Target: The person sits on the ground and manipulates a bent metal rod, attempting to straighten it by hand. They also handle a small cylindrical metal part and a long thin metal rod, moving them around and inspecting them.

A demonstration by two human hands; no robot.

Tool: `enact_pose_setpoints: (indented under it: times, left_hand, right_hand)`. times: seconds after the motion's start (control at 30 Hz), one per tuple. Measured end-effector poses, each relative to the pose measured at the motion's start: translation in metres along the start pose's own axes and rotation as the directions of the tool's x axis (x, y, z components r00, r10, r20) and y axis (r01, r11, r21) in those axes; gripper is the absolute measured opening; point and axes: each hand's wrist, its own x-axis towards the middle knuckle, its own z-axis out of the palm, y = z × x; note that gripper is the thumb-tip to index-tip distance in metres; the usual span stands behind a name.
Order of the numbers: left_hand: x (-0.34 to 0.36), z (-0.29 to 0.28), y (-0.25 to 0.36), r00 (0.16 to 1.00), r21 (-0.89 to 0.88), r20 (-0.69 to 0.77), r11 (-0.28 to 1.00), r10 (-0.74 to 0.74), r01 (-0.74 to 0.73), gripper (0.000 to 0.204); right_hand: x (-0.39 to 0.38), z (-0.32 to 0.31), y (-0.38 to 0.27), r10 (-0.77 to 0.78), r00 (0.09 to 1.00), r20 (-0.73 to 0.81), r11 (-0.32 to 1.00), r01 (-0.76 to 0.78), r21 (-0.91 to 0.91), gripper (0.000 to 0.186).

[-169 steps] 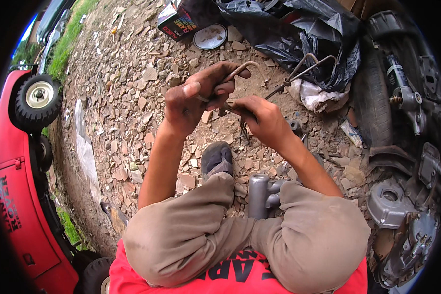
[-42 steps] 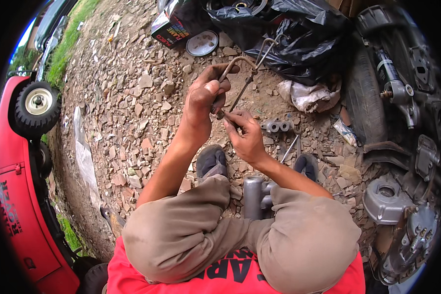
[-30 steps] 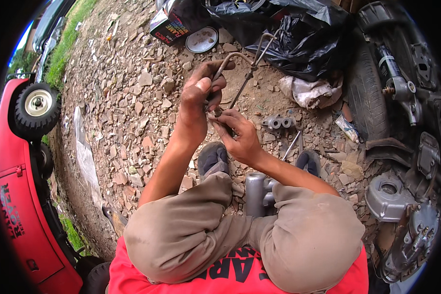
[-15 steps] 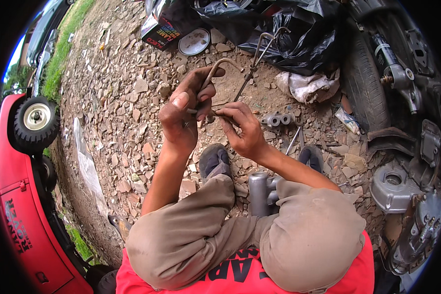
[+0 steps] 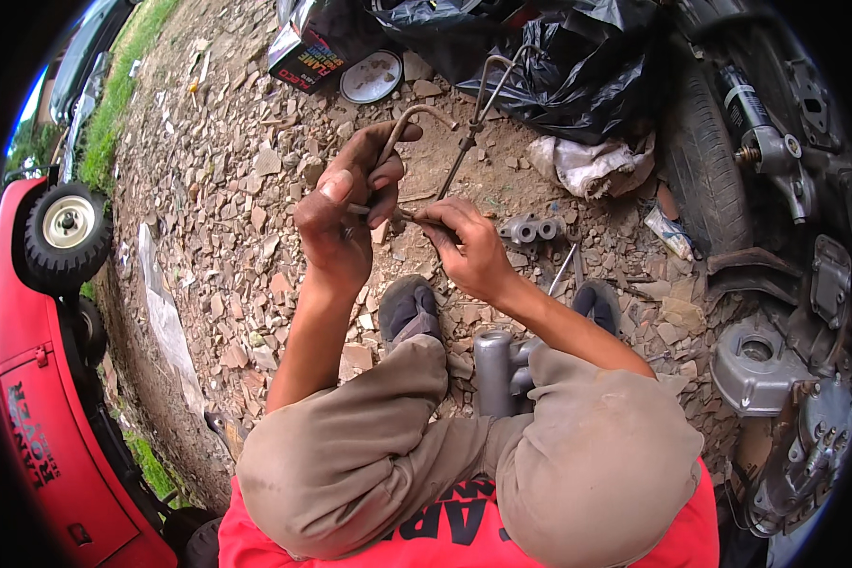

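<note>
Left hand (image 5: 336,227) is curled round a bent metal tube (image 5: 404,126), fingers (image 5: 385,177) wrapped on its shaft, hooked end poking out beyond them; likely gripped like that so the curve can't swing. Right hand (image 5: 473,251) pinches a small fitting (image 5: 399,220) just beside the left fingers, thumb and index only, probably because it's too little for a full grip. A dark rod (image 5: 457,167) slants up and away from the right fingers, its bent top overlapping the black plastic bag (image 5: 577,90) from where I stand; can't tell if it joins the tube. Two-holed casting (image 5: 532,230) lies on stony ground (image 5: 246,189) just right of the right fingers, maybe for easy reach. Silver cylinder (image 5: 493,374) looks upright below the right fingers, between the knees (image 5: 350,445), possibly kept there for safety. Round lid (image 5: 371,76) and box (image 5: 303,52) sit beyond the left fingers; white cloth (image 5: 592,166) beyond the right ones, off to the right.
</note>
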Motion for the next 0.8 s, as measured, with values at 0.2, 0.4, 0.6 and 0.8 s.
enact_pose_setpoints:
  times: [0.2,0.4,0.6,0.8]
  left_hand:
    - [0.008,0.002,-0.005,1.0,-0.07,-0.001,0.998,-0.004,0.004,0.09]
    - [0.004,0.0,-0.002,0.996,-0.063,0.086,0.998,0.012,-0.007,0.094]
    - [0.003,0.008,0.001,0.998,-0.011,0.067,1.0,-0.006,0.007,0.097]
    - [0.003,0.011,0.003,1.0,0.126,0.025,0.992,-0.006,0.003,0.1]
  right_hand:
    - [-0.015,0.011,0.015,0.016,1.0,-0.007,0.999,-0.016,-0.036,0.017]
    - [-0.024,-0.001,0.034,0.24,0.969,-0.061,0.968,-0.244,-0.059,0.016]
    - [-0.017,0.005,0.027,0.266,0.962,-0.067,0.964,-0.267,0.001,0.016]
    - [-0.026,0.012,0.041,0.296,0.953,-0.065,0.952,-0.3,-0.064,0.017]
